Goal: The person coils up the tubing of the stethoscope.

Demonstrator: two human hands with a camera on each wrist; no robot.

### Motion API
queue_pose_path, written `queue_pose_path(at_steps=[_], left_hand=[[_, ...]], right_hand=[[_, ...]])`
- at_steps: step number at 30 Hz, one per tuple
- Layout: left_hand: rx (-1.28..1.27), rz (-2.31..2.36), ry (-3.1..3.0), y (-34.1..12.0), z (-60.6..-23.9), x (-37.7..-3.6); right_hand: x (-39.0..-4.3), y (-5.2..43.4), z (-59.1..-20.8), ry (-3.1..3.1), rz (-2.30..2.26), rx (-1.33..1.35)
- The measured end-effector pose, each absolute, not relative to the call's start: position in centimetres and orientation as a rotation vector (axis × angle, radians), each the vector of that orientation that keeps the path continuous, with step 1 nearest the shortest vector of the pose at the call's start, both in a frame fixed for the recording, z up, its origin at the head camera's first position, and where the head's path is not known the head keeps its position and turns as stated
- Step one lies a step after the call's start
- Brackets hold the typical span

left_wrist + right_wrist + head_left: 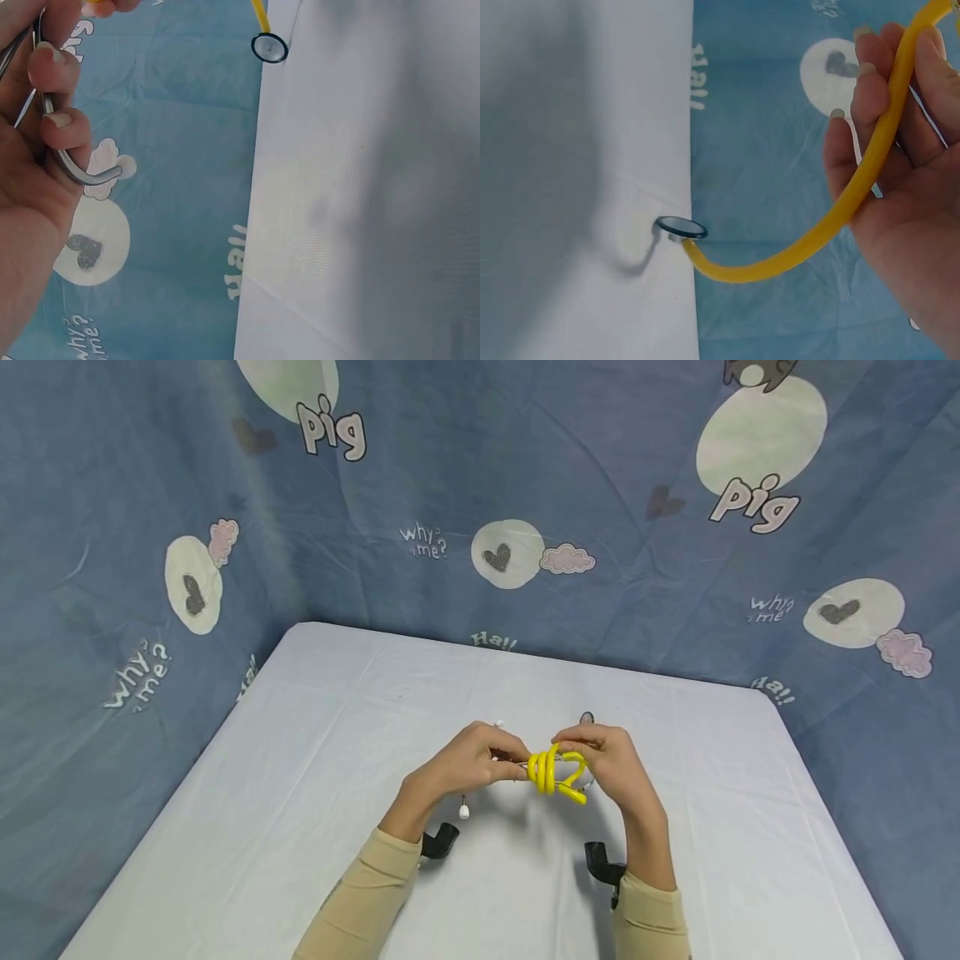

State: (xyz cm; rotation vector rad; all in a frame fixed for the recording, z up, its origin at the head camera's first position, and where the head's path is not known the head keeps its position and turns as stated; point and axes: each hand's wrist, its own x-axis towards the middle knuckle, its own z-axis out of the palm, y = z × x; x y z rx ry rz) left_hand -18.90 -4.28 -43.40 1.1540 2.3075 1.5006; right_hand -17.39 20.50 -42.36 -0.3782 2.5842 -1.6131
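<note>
A blue cartoon-print cloth backs our white table. Above the table's middle we hold a stethoscope: its yellow tubing coiled between both hands. Our left hand grips the metal ear tubes; our right hand curls around the tubing, chest piece dangling.

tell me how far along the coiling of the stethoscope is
Done: several loops of yellow tubing are wound between both hands. In hand: the left hand grips the metal earpiece tubes; the right hand holds the tubing. Left: a length of tubing ending in the chest piece hangs unwound.
</note>
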Motion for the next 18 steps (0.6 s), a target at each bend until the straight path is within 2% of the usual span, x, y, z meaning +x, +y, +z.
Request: queue_pose_path(at_steps=[10,18], left_hand=[[0.953,1.656,2.364,-4.53,-43.51,-18.96],[0.89,1.709,2.419,-4.57,-43.81,-19.09]], right_hand=[[-17.61,19.91,-42.85,2.582,-1.569,-0.329],[-17.39,19.85,-42.69,2.564,-1.572,-0.401]])
